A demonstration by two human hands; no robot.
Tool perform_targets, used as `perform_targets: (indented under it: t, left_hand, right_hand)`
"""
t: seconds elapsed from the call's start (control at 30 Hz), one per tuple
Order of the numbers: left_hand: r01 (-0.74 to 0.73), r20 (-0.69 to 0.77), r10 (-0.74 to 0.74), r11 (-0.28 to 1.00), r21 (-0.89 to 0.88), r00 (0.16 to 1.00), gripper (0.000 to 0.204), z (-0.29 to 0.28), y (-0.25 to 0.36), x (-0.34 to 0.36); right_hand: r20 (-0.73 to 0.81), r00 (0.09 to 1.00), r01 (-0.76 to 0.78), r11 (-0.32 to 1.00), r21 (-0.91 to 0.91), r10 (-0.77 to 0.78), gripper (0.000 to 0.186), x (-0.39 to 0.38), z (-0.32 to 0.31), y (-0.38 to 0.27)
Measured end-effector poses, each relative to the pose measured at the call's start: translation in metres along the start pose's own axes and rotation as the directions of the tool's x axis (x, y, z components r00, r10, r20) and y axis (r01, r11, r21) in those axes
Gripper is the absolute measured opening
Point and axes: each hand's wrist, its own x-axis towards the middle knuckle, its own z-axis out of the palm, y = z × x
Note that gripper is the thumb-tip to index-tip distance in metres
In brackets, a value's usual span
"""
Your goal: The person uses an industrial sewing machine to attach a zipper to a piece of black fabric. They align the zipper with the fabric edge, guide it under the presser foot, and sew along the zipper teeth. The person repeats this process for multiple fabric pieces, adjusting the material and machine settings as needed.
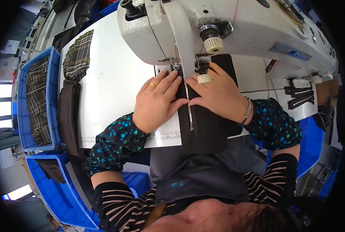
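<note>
Under the white sewing machine (153,31) lies black fabric (203,135) with a silver-toothed zipper (190,116) running vertically along it. My left hand (157,96) is open, fingers flat at the fabric's left side just below the presser foot (176,65), thumb touching beside the zipper. My right hand (219,92) is open, fingers spread over the fabric to the zipper's right, partly behind the machine's knob (204,79), its thumb at the zipper. The two thumb tips nearly meet. The needle point is too small to make out.
Plaid fabric (77,54) and dark folded pieces (67,116) lie on the white table's left (103,85). A blue crate (23,100) holds more plaid pieces; another (52,193) sits below. Short black strips (298,96) lie at the right, near another blue bin (309,150).
</note>
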Motion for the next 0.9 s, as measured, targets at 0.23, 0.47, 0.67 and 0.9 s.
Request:
perform_targets:
  t: [0.23,0.47,0.67,0.9]
  left_hand:
    - [0.004,0.021,-0.006,0.997,0.077,1.0,0.064,0.002,0.01,0.001]
    - [0.025,0.017,-0.026,0.997,0.075,1.0,0.06,0.001,0.012,0.002]
    - [0.028,0.001,-0.028,0.996,0.086,1.0,0.061,0.001,0.007,0.001]
    - [0.024,-0.02,-0.022,0.995,0.1,1.0,0.061,0.001,0.003,0.0]
  right_hand:
    - [0.035,0.999,0.004,1.0,-0.023,-0.003,0.074,0.004,-0.011,0.011]
    - [0.045,0.999,0.017,0.999,-0.03,-0.015,0.061,0.005,-0.013,0.01]
    - [0.048,0.999,0.021,0.999,-0.047,-0.018,0.063,0.009,-0.011,0.011]
    - [0.019,0.999,0.026,0.999,-0.022,-0.026,0.067,0.014,-0.01,0.01]
